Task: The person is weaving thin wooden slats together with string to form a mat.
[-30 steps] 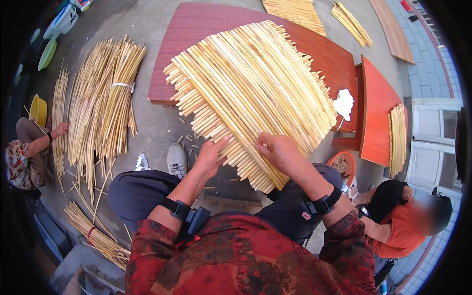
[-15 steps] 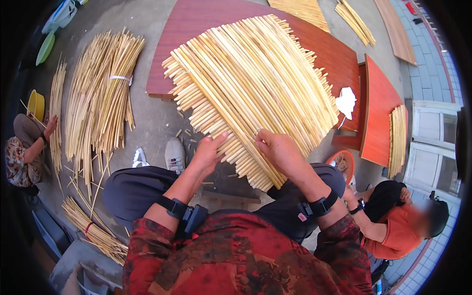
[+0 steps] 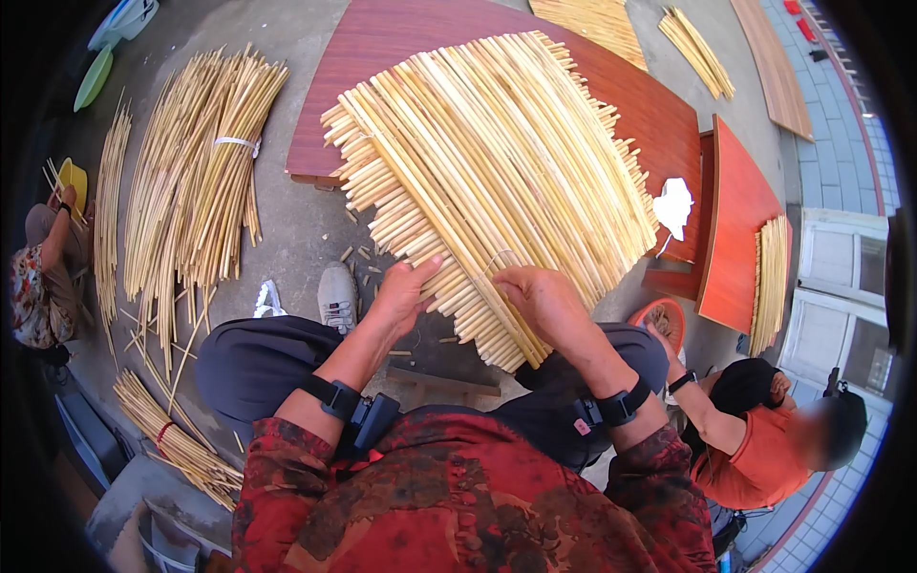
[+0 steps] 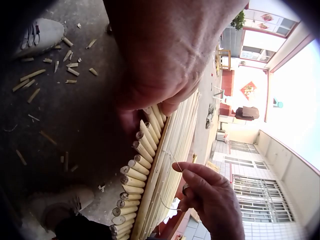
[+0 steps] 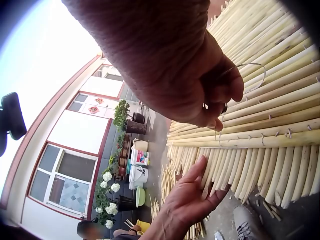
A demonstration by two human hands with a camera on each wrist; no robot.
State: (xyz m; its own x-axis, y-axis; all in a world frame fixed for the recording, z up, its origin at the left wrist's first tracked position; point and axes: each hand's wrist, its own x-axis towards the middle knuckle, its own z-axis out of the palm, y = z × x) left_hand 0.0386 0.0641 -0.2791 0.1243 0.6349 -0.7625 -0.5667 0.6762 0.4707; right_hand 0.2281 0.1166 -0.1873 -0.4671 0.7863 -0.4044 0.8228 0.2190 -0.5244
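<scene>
A mat of pale stalks (image 3: 497, 153), laid side by side and stitched, slopes from the red table towards the person's lap. Along its near edge, short cut stalk ends (image 5: 245, 170) stick out below a long lengthwise stalk. My left hand (image 3: 396, 294) grips these ends, thumb on top and the other fingers partly hidden underneath. Just above the long stalk, my right hand (image 3: 543, 298) pinches a thin thread (image 5: 264, 75), which forms a loose loop over the mat. A ring shows on the right hand in the left wrist view.
Red tables (image 3: 325, 86) stand beneath and beyond the mat. Stalk bundles (image 3: 191, 172) lie on the floor at left. One person (image 3: 43, 277) crouches at far left, another in orange (image 3: 764, 449) sits at right by a round basket (image 3: 675, 320). Cut scraps (image 4: 32, 75) litter the floor.
My right hand has shifted slightly at the long stalk, still pinching the thread. The left hand keeps its grip. The person at far left has moved a hand to the yellow basin.
</scene>
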